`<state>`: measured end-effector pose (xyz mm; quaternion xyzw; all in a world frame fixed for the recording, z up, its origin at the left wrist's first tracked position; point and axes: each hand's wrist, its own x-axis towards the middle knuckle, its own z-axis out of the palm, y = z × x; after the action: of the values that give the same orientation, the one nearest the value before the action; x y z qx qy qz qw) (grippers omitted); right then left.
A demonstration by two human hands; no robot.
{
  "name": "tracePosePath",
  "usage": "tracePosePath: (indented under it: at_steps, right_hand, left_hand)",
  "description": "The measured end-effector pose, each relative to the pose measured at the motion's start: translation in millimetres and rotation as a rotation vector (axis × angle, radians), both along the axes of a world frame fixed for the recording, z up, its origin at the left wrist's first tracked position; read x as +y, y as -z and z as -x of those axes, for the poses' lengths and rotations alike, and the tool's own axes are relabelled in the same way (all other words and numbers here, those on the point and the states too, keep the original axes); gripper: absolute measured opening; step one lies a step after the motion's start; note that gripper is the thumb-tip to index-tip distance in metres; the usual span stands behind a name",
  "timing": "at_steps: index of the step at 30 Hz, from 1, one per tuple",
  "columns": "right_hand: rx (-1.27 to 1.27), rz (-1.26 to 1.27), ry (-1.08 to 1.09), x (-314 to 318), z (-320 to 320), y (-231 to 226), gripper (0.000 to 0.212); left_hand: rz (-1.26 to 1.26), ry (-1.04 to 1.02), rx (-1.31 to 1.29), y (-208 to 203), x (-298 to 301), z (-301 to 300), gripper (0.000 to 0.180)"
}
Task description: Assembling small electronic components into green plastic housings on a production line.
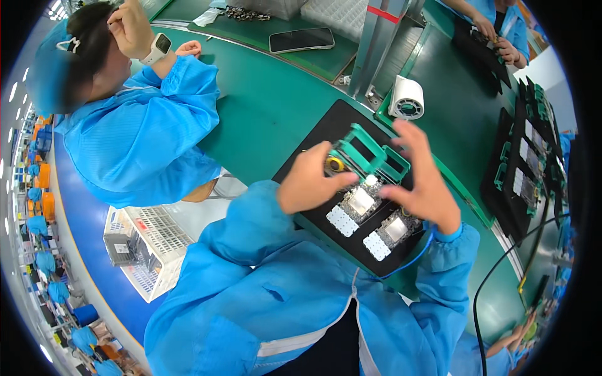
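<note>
Blue jacket point(251, 301) is seen nearest the camera. Green frame point(371, 151), above black mat point(326, 133), is flanked by both hands: left hand point(313, 180) is curled at its left end, grip can't be told; right hand's point(423, 182) fingers are spread wide, circuit boards point(362, 202) just beside.

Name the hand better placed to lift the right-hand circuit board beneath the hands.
Probably the right hand: spread open and close to that circuit board; the left hand is farther, at the green frame.

No legible text, labels, numbers or signs in view
</note>
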<state>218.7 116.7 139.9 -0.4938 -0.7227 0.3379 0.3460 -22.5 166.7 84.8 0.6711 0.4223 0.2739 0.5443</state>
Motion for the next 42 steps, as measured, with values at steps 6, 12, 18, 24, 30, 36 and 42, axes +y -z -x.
tracePosePath:
  at_steps: [6, 12, 18, 24, 30, 36, 42]
  right_hand:
    - [-0.448, 0.085, -0.140, 9, -19, 44, 0.094]
    - [-0.721, -0.005, -0.079, -2, -7, 52, 0.087]
    - [-0.585, 0.112, -0.006, -45, -15, 3, 0.079]
    - [-0.291, 0.085, 0.066, -56, -8, 3, 0.077]
    - [-0.200, -0.015, 0.037, -41, -19, 25, 0.081]
    - [-0.161, -0.069, 0.108, -65, -24, 38, 0.072]
    - [-0.179, -0.123, 0.116, -73, -27, 44, 0.069]
  left_hand:
    - [0.253, 0.011, 0.001, 42, 43, 21, 0.033]
    - [0.207, 0.154, 0.069, 48, 40, 26, 0.029]
    - [-0.112, 0.229, 0.283, 21, 18, 10, 0.032]
    - [-0.744, -0.209, 0.384, 21, -10, 6, 0.039]
    - [-0.347, 0.114, -0.011, -2, -44, -37, 0.052]
    - [-0.411, 0.293, -0.140, 12, -47, -52, 0.037]
    - [-0.065, 0.335, -0.010, 14, -42, -53, 0.033]
